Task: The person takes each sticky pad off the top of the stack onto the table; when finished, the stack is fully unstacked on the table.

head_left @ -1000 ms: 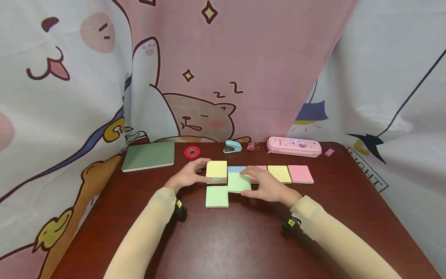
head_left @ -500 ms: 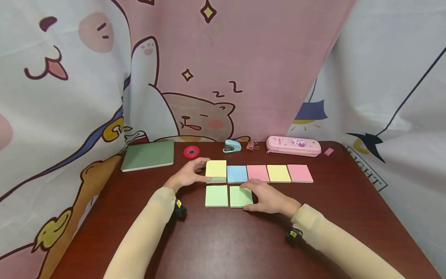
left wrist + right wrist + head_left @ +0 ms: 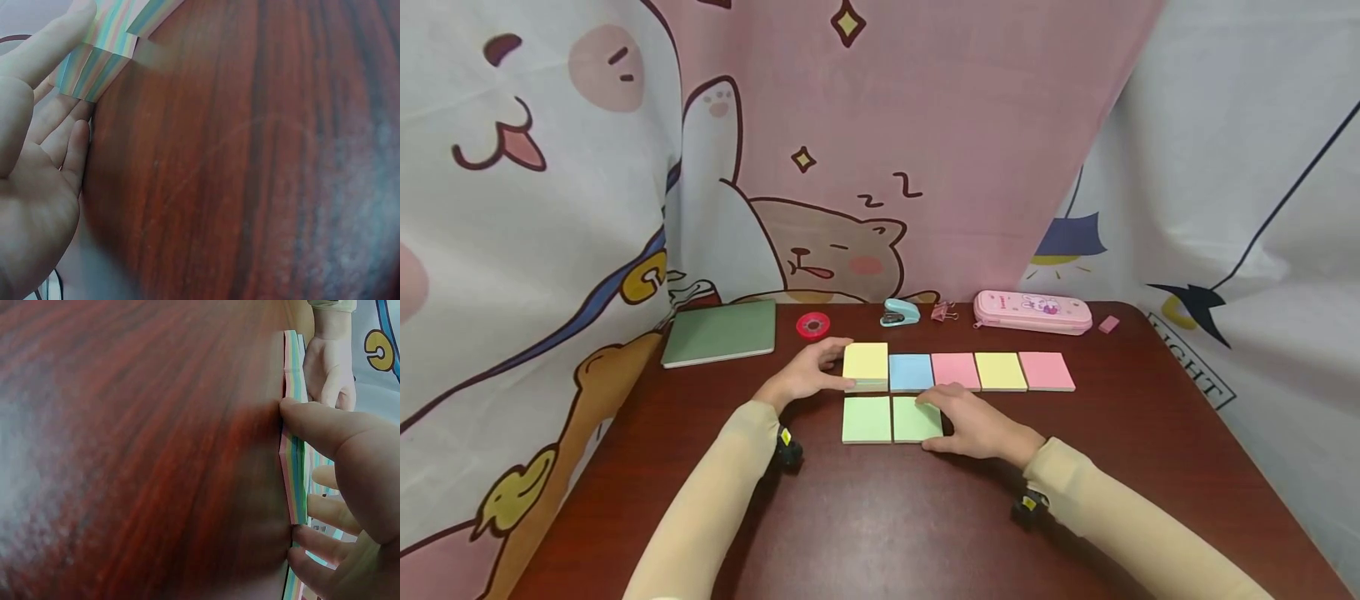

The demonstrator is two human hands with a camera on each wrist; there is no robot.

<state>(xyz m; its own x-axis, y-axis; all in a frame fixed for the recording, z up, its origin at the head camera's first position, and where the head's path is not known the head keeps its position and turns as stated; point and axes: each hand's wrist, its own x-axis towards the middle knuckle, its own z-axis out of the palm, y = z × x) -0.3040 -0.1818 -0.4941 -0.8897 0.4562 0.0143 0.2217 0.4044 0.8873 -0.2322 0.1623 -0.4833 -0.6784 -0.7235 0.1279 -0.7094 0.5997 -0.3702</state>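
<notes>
Right hand [image 3: 981, 426] grips green pad [image 3: 912, 423] on glossy table [image 3: 880, 525] — cartoon cloth [image 3: 985, 125] behind.

Stacked pads [image 3: 865, 360]: yellow on top (edges striped in pastels)
Front pads [image 3: 866, 419]: both pale green
Rear pads [image 3: 999, 372]: blue, pink, yellow, pink
Notebook [image 3: 722, 333]: green
Stapler [image 3: 902, 312]: light blue
Surface [image 3: 887, 525]: reddish brown, dark-streaked
Sleeves [image 3: 702, 500]: cream
Curtain [image 3: 970, 125]: pink and white, cartoon-printed
</notes>
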